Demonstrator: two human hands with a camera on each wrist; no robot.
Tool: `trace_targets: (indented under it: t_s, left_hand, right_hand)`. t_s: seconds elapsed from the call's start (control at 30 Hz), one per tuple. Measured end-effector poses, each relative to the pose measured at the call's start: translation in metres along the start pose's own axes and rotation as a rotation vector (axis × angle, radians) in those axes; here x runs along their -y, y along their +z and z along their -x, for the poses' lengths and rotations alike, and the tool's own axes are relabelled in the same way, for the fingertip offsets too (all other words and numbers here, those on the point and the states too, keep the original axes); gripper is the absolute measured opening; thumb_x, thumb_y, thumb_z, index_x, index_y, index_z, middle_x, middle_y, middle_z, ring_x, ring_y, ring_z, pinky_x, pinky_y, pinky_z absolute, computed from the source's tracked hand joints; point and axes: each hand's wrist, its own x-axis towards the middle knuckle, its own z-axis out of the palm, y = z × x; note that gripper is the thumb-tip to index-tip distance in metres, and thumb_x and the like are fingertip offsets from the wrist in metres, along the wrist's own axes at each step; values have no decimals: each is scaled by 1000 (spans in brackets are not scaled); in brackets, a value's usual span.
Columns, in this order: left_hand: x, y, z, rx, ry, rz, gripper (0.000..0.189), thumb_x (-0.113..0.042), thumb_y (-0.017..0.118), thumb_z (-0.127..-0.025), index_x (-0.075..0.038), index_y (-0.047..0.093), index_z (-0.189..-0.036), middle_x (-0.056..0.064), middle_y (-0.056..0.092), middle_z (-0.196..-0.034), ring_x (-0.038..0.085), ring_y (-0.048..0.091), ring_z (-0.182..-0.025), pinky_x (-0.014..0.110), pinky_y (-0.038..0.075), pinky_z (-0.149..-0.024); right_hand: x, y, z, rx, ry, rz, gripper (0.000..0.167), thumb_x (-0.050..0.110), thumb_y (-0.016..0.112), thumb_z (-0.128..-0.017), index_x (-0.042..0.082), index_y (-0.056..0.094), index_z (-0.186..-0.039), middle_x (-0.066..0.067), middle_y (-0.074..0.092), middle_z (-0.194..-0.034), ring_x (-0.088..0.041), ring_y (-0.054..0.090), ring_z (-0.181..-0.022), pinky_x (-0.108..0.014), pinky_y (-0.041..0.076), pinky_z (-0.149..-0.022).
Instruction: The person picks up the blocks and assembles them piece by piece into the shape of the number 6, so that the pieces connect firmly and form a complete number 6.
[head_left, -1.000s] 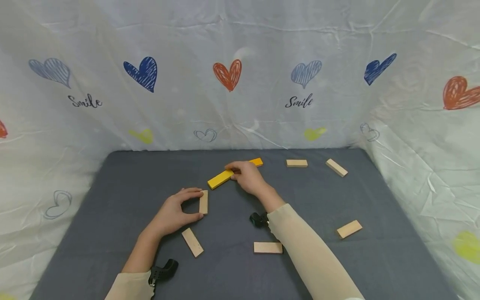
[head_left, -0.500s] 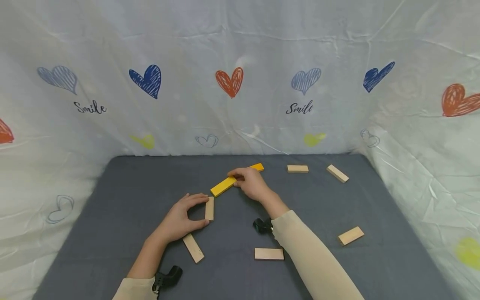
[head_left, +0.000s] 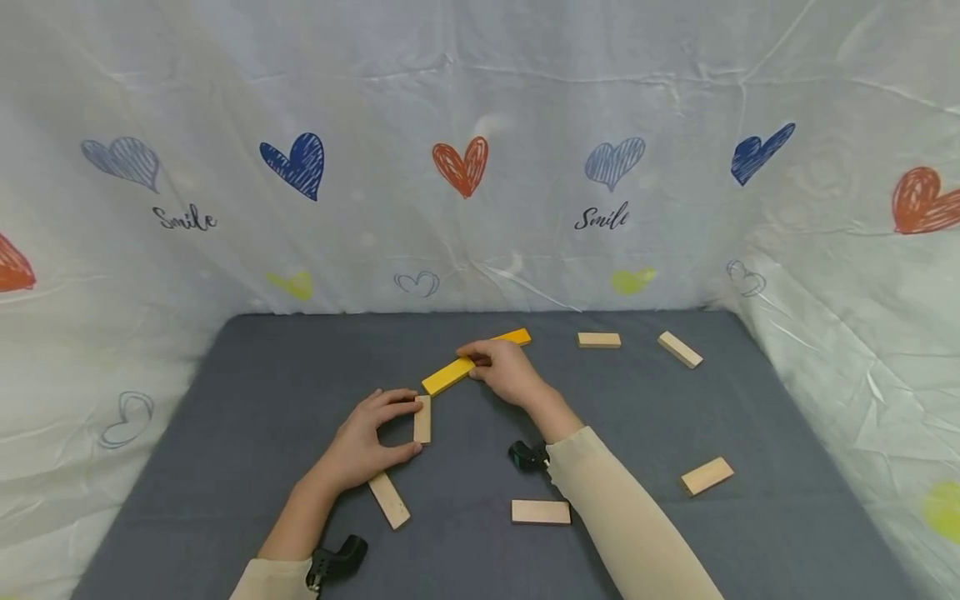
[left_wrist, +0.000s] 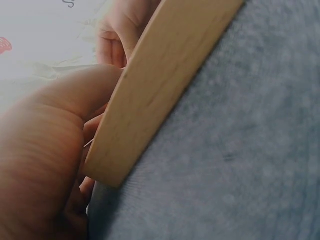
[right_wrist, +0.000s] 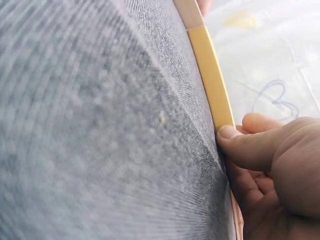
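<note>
Misalignment is prob. the main risk. The plain block (head_left: 423, 419) is pinched by its ends btwn the thumb & fingers of the L hand (head_left: 365, 444), just nearside of the yellow block (head_left: 448, 377), whose far end is gripped by the fingers of the R hand (head_left: 504, 371). If the plain block is shoved too hard, the yellow block could be twisted out of line; if the R hand is lifted carelessly, the orange block (head_left: 513, 337) beyond could be dragged too. A spare block (head_left: 389, 501), partly hidden by the L hand, could be knocked as that hand is withdrawn; the near block (head_left: 541, 512) could be brushed by the R sleeve (head_left: 630, 508) just beside it. Whether the blocks actually touch can't be told for sure, one joint being covered & the other seen at a poor angle.

Re looks: the plain block is pale bare wood, fine-grained, long, narrow, square-edged, laid nearly front-to-back on the cloth-covered worktop (head_left: 285, 392). The yellow block is similarly shaped, bright, flat-coloured, laid slantwise.
</note>
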Motion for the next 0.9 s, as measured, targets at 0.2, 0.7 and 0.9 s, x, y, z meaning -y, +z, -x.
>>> trace_targets:
  t_s: [0.2,0.7,0.9]
  left_hand:
    - [4,1,2,-15,16,-6,63,-22,96,-88,-16,72,-146,4,59,-156,37,49,-150,59,23,-135]
    - [3,1,-1,-19,39,-48,61,-24,96,-88,-18,73,-144,4,60,-155,38,47,-152,60,24,-135]
    - [3,2,-1,-5,26,-54,60,-26,95,-89,-20,72,-144,4,59,-156,39,45,-153,62,24,-134]
  right_hand:
    - [-8,-5,0,44,-40,-123,48,2,77,-102,7,68,-149,-10,67,-149,-25,69,-130,-32,62,-105]
    - [-22,-29,12,-141,-108,-335,28,12,78,-103,7,79,-131,-6,78,-126,-21,75,-113,-38,66,-94]
    - [-29,-35,14,-331,-108,-240,26,12,80,-102,1,80,-126,-8,80,-115,-26,72,-97,-40,63,-79]
